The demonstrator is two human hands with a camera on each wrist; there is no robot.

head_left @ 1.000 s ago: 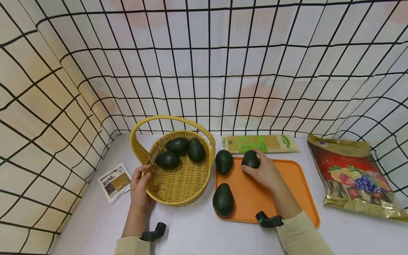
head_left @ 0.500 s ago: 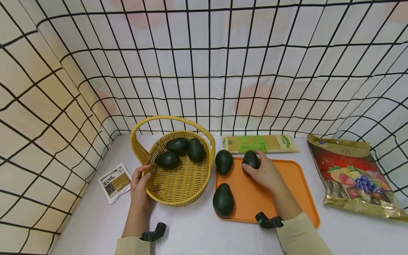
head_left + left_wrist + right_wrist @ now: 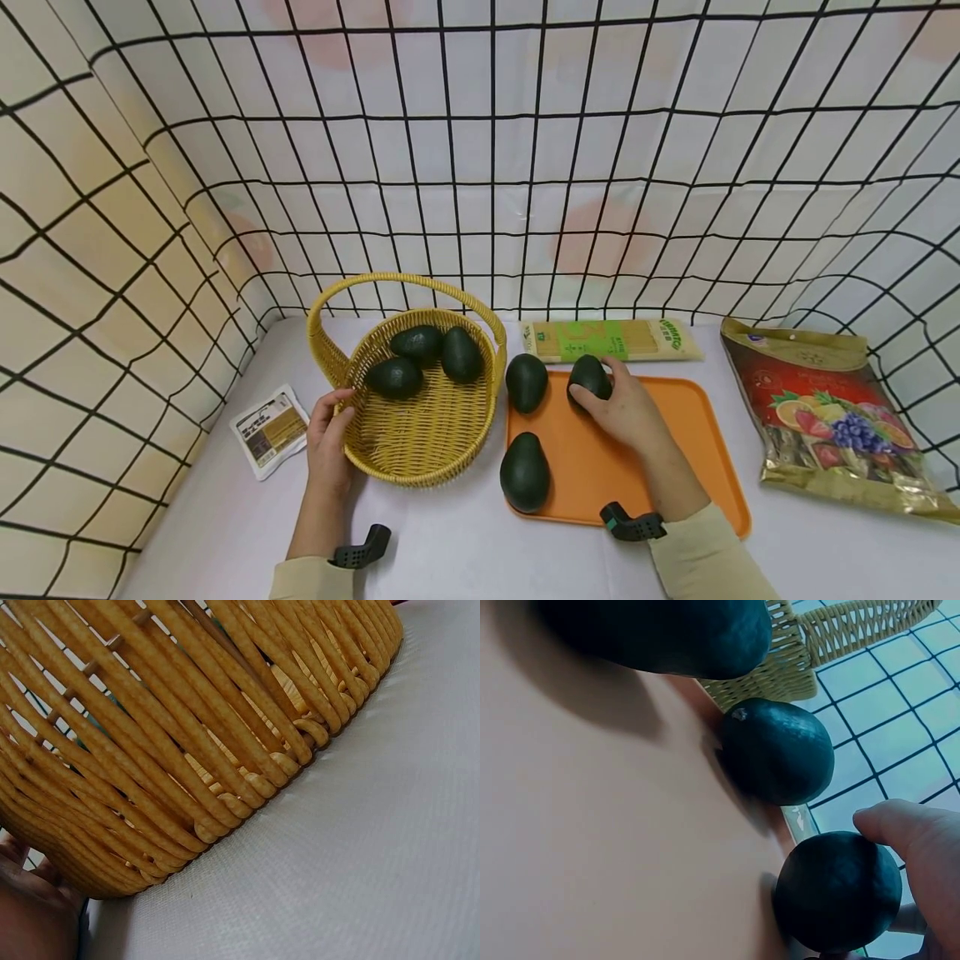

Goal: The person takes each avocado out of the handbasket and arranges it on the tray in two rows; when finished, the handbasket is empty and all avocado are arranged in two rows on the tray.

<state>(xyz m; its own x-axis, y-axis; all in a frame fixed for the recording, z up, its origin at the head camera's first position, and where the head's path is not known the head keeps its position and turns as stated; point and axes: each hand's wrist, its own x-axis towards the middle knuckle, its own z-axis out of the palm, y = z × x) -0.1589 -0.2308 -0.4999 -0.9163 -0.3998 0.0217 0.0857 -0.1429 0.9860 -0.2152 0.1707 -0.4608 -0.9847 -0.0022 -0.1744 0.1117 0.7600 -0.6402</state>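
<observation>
Holding one avocado [image 3: 589, 376], three avocados in basket [image 3: 420, 450], three on tray [image 3: 675, 467]

The right hand [image 3: 626, 410] covers the near side of the avocado [image 3: 590, 377] it grips. The sachet's [image 3: 269, 429] print near the surface's left edge is too small to read.
</observation>
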